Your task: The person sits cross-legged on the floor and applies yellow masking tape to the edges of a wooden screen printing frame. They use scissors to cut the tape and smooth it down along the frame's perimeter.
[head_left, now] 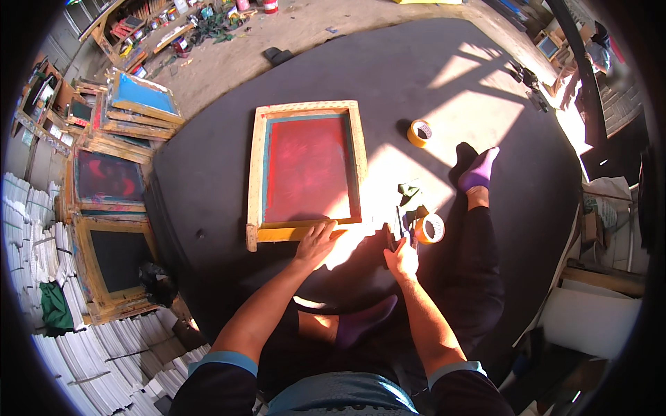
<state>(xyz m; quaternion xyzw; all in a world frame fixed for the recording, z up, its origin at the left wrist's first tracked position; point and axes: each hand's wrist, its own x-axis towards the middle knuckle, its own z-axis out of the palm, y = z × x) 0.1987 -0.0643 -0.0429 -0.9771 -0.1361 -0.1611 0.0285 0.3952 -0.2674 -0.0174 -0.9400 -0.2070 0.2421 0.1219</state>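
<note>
A wooden screen-printing frame (257,180) with red mesh lies on the dark mat in front of me. My left hand (317,244) has its fingers curled over the frame's near rail, at about the middle. To the right of the near corner, my right hand (402,261) is closed around a slim dark tool (388,238) pointing away from me; sun glare hides its kind. Beside that hand, a roll of yellow tape (431,228) stands on edge. Another yellow tape roll (419,133) sits farther off. A small crumpled green scrap (409,189) lies between the two rolls.
My purple-socked foot (480,168) stretches out on the right. Stacked screen frames (142,97) and bundled white paper (104,357) line the left side. Slippers (279,55) lie past the mat's far edge. A person (598,52) is at the far right.
</note>
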